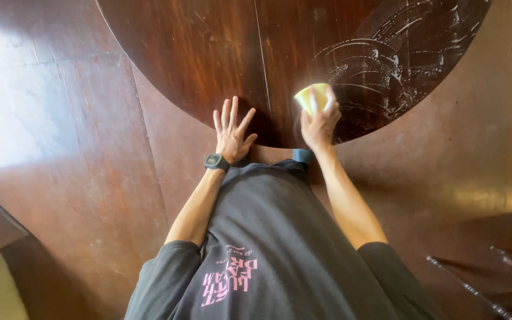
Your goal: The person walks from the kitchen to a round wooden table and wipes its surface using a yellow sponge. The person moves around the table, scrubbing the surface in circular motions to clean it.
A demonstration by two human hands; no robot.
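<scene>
At the near edge of the round dark wooden table [220, 53], seen from above: one person in a dark grey shirt, both hands on the top. Right hand [320, 123]: fingers closed around a yellow-green sponge [310, 97], which sticks out past the fingertips toward twelve o'clock and rests on the wood. Soapy white streaks [398, 59] curve across the tabletop from one to three o'clock of the sponge; the wood toward eleven o'clock shows bare and dry. Left hand [232, 131]: flat, fingers spread wide, holding nothing, at nine o'clock of the right hand, near but apart; black wristwatch [216, 161] on that wrist. The right hand is the nearer to the streaks. Reddish-brown floor [60, 148] all around.
</scene>
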